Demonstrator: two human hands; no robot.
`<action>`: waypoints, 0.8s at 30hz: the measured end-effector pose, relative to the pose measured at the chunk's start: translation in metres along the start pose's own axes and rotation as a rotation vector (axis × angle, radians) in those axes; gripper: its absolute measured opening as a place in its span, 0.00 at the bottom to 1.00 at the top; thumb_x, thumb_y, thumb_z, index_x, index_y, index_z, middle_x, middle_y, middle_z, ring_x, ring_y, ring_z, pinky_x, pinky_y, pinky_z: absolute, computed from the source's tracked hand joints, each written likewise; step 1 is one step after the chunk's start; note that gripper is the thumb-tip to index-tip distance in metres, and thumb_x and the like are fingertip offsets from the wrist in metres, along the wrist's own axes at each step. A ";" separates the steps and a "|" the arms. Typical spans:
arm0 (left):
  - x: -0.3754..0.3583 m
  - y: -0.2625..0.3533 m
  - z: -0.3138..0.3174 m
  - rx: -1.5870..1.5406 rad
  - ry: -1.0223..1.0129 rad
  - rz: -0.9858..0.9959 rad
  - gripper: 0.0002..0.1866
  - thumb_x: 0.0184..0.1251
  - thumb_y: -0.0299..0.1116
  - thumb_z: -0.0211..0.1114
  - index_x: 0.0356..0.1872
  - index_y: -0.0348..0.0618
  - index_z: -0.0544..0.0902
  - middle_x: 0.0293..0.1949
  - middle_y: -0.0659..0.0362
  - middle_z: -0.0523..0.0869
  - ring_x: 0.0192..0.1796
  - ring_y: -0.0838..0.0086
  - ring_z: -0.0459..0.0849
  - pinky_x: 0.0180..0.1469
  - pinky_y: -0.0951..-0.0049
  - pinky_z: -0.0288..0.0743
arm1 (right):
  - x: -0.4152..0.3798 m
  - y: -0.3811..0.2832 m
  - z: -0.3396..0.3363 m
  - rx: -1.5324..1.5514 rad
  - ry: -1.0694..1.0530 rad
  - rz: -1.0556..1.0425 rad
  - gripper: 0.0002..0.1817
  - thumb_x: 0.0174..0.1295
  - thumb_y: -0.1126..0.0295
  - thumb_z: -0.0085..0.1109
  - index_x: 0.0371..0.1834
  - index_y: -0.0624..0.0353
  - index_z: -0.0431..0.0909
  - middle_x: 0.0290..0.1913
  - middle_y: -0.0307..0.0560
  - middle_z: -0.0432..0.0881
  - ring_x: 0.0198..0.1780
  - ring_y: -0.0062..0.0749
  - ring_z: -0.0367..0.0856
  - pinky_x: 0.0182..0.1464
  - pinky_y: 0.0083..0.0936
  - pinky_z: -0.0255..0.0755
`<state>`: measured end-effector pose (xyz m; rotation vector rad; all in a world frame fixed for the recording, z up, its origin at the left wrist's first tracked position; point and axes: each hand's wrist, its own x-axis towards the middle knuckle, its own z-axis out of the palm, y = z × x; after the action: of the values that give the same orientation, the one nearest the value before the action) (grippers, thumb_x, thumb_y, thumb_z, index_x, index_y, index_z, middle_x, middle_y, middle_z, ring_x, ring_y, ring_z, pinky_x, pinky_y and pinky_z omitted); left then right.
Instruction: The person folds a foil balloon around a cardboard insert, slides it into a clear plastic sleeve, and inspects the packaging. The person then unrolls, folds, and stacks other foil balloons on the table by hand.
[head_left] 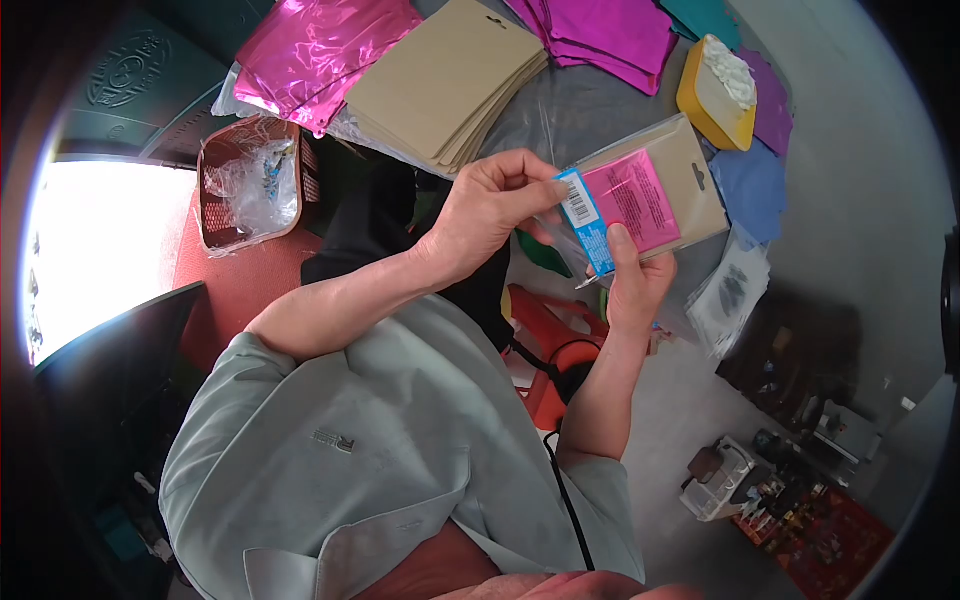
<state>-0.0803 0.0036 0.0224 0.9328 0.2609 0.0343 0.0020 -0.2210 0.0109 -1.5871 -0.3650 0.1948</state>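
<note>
A clear plastic bag (690, 220) holds a tan card (700, 205) with a hang slot, a folded pink packet (640, 200) and a blue label with a barcode (585, 215). My left hand (490, 205) pinches the bag's end beside the label, thumb and fingers together. From below, my right hand (638, 280) grips the same bag, thumb on its front at the packet's lower edge. The rest of that hand's fingers are hidden behind the bag. A thin pointed metal tip (587, 283) shows beneath the label; what it belongs to cannot be made out.
On the table are a stack of tan cards (430, 75), shiny pink film (320, 55), magenta sheets (610, 45), a yellow tub (690, 90) of white stuff, blue sheets (750, 190) and clear bags (730, 295). A brown basket (207, 215) of plastic scraps stands left; a red stool (545, 405) is below.
</note>
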 end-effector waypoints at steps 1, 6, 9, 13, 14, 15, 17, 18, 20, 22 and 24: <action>0.000 0.001 0.000 0.000 -0.009 -0.006 0.11 0.86 0.34 0.73 0.56 0.36 0.90 0.45 0.59 0.93 0.45 0.79 0.93 0.46 0.74 0.91 | 0.000 -0.001 0.000 0.015 0.001 0.007 0.11 0.79 0.69 0.72 0.57 0.63 0.91 0.47 0.43 0.94 0.36 0.21 0.88 0.30 0.22 0.82; -0.004 0.014 0.004 -0.051 -0.035 -0.081 0.11 0.87 0.34 0.72 0.56 0.36 0.90 0.46 0.59 0.93 0.46 0.78 0.93 0.47 0.73 0.91 | 0.002 -0.002 -0.008 0.004 0.000 0.000 0.11 0.78 0.69 0.72 0.57 0.63 0.91 0.46 0.43 0.93 0.35 0.20 0.88 0.29 0.22 0.82; -0.001 0.005 0.000 0.025 -0.043 -0.044 0.11 0.87 0.34 0.71 0.56 0.36 0.90 0.46 0.60 0.93 0.46 0.79 0.92 0.47 0.72 0.91 | 0.001 -0.002 -0.011 -0.046 -0.016 0.016 0.11 0.78 0.69 0.73 0.57 0.64 0.91 0.46 0.43 0.93 0.35 0.20 0.88 0.29 0.22 0.82; 0.001 0.001 -0.002 0.104 -0.055 -0.014 0.11 0.88 0.35 0.70 0.56 0.36 0.90 0.47 0.61 0.93 0.46 0.79 0.92 0.47 0.72 0.91 | 0.000 -0.001 -0.012 -0.056 -0.016 -0.009 0.11 0.78 0.69 0.73 0.57 0.63 0.91 0.45 0.43 0.93 0.33 0.19 0.87 0.28 0.21 0.82; 0.001 0.001 -0.003 0.126 -0.059 -0.006 0.11 0.88 0.35 0.70 0.56 0.37 0.90 0.47 0.61 0.93 0.46 0.80 0.92 0.47 0.72 0.91 | 0.001 0.000 -0.012 -0.055 -0.015 -0.009 0.11 0.78 0.69 0.73 0.57 0.63 0.91 0.45 0.43 0.93 0.33 0.19 0.87 0.28 0.21 0.82; 0.001 0.000 -0.003 0.127 -0.061 -0.007 0.11 0.88 0.35 0.70 0.56 0.37 0.90 0.47 0.61 0.93 0.46 0.80 0.92 0.47 0.72 0.91 | 0.001 0.000 -0.012 -0.055 -0.019 -0.012 0.11 0.78 0.70 0.73 0.57 0.64 0.91 0.45 0.43 0.93 0.33 0.19 0.87 0.28 0.21 0.82; 0.001 -0.001 -0.003 0.128 -0.061 0.001 0.10 0.88 0.35 0.70 0.55 0.37 0.90 0.47 0.62 0.93 0.46 0.80 0.92 0.47 0.73 0.91 | 0.000 -0.001 -0.012 -0.055 -0.026 -0.014 0.11 0.78 0.70 0.73 0.57 0.64 0.91 0.44 0.43 0.93 0.33 0.19 0.87 0.28 0.22 0.82; 0.001 -0.002 -0.004 0.128 -0.060 0.006 0.10 0.88 0.34 0.71 0.54 0.37 0.90 0.47 0.62 0.92 0.47 0.80 0.92 0.47 0.73 0.91 | 0.000 -0.002 -0.012 -0.055 -0.026 -0.013 0.11 0.78 0.70 0.73 0.57 0.64 0.91 0.44 0.43 0.93 0.33 0.19 0.87 0.28 0.22 0.82; 0.001 0.000 -0.003 0.108 -0.059 -0.007 0.10 0.88 0.34 0.71 0.54 0.37 0.90 0.47 0.62 0.92 0.47 0.80 0.92 0.47 0.73 0.91 | -0.001 -0.003 -0.009 -0.036 -0.027 -0.013 0.10 0.78 0.71 0.72 0.56 0.64 0.91 0.43 0.42 0.93 0.32 0.19 0.87 0.29 0.22 0.82; 0.000 0.003 -0.002 0.069 -0.062 -0.030 0.09 0.87 0.34 0.71 0.53 0.37 0.90 0.47 0.62 0.92 0.46 0.80 0.92 0.46 0.72 0.91 | -0.001 -0.004 -0.009 -0.027 -0.027 -0.011 0.10 0.78 0.71 0.72 0.56 0.64 0.91 0.43 0.42 0.93 0.32 0.19 0.87 0.29 0.22 0.82; 0.000 0.003 -0.003 0.062 -0.061 -0.040 0.09 0.87 0.34 0.71 0.52 0.38 0.90 0.47 0.62 0.92 0.46 0.80 0.92 0.46 0.72 0.91 | -0.001 -0.004 -0.009 -0.041 -0.045 -0.018 0.10 0.79 0.71 0.72 0.56 0.64 0.91 0.42 0.42 0.93 0.32 0.20 0.87 0.29 0.22 0.82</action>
<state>-0.0811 0.0078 0.0227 0.9883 0.2250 -0.0388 0.0032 -0.2295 0.0150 -1.6211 -0.4200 0.2111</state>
